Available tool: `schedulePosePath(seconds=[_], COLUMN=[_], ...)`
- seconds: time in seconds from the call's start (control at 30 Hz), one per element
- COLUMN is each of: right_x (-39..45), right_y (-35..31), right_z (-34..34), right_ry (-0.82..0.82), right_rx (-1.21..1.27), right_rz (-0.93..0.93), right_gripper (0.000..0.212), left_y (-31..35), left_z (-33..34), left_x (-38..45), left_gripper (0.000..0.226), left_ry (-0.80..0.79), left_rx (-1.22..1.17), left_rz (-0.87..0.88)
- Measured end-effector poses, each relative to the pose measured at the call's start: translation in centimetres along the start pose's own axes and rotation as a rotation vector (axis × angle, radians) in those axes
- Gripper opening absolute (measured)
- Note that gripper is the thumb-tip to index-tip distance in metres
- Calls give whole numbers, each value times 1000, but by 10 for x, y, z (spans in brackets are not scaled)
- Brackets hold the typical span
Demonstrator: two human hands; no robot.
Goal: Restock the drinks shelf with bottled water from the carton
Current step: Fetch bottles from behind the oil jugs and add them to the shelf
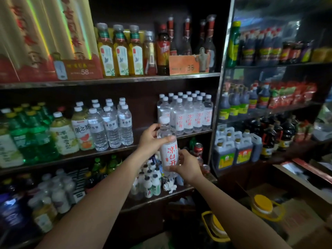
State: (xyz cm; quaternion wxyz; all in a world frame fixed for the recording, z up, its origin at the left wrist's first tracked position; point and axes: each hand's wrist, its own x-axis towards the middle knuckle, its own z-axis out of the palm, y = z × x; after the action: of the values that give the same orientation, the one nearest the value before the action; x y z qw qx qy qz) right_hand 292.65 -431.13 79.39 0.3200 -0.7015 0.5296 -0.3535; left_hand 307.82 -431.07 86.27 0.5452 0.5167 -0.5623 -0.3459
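Bottle: water bottle (168, 146), clear plastic, white cap, white label with red characters running down it, upright.
Place: held in front of the middle shelf (125, 147), just below the matching row of stocked bottles (188, 114).
Left grip: left hand (152, 139) wrapped round the bottle's shoulder.
Right grip: right hand (186, 165) clasping its lower part.
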Motion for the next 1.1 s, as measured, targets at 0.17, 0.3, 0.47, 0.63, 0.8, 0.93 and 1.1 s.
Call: schedulePosePath(seconds=[0.17,0.3,0.47,0.63,0.8,0.93,1.1], right_x=[77,138,202,253,280,287,301], right_y=[8,19,36,59,71,74,73], right_z=[6,6,8,14,28,34,41], right_ry=[-4,-15,-32,-63,-23,80,76], right_rx=[20,57,66,43,-81,-174,-193], right_rz=[-42,-41,-26,22,49,34,48], right_gripper=[60,52,48,46,56,59,35], left_y=[-10,-16,-37,-59,-83,-82,-88], left_z=[0,6,19,30,35,37,31], left_x=[66,123,182,229,255,270,286], left_gripper=[46,48,53,44,54,61,57], left_ry=[31,47,42,30,0,-14,114], left_rx=[54,125,158,152,196,334,480], left_rz=[27,43,19,-11,-9,94,92])
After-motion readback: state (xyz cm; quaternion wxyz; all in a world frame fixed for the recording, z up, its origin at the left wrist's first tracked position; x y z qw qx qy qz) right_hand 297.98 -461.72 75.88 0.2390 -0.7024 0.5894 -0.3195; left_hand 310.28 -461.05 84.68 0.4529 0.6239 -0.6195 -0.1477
